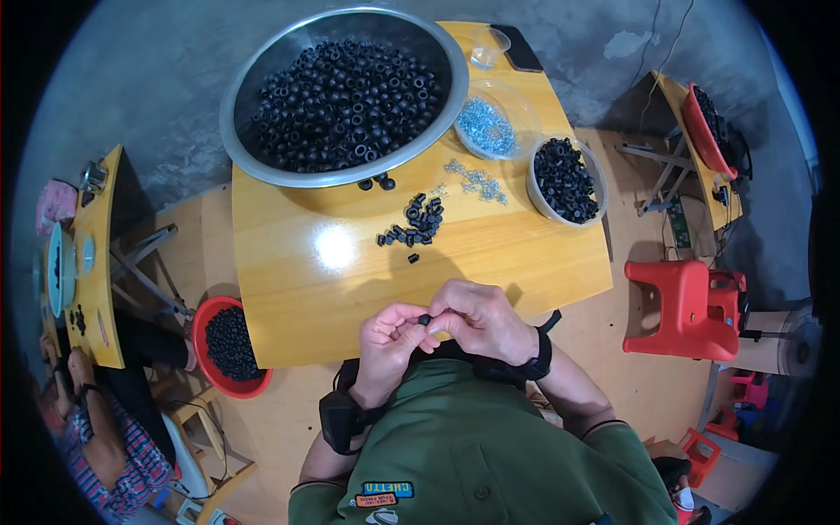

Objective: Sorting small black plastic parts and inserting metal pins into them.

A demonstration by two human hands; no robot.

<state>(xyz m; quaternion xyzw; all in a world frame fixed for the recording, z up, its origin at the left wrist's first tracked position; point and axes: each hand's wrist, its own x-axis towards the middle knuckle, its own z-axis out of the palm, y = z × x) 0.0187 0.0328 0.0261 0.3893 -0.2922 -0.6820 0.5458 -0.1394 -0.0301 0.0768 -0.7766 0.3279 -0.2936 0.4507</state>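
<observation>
Close to my body, at the table's near edge, my left hand (387, 346) and my right hand (486, 322) meet around one small black plastic part (424, 320). Fingertips of the left hand pinch it, while the right thumb and fingers press on it from the other side; what lies beneath them is hidden. Farther up the table lies a loose pile of short black cylindrical parts (423, 220), with a single one (414, 258) nearer to me. Small clear and bluish pieces (478, 181) are scattered beyond that pile.
A wide metal bowl (229, 131) of round black caps fills the far left of the yellow table (302, 302). Right of it stand a clear tub (529, 122) of blue pieces and another tub (602, 188) of black parts. A red basin (206, 359) sits lower left; a person (122, 437) works beyond.
</observation>
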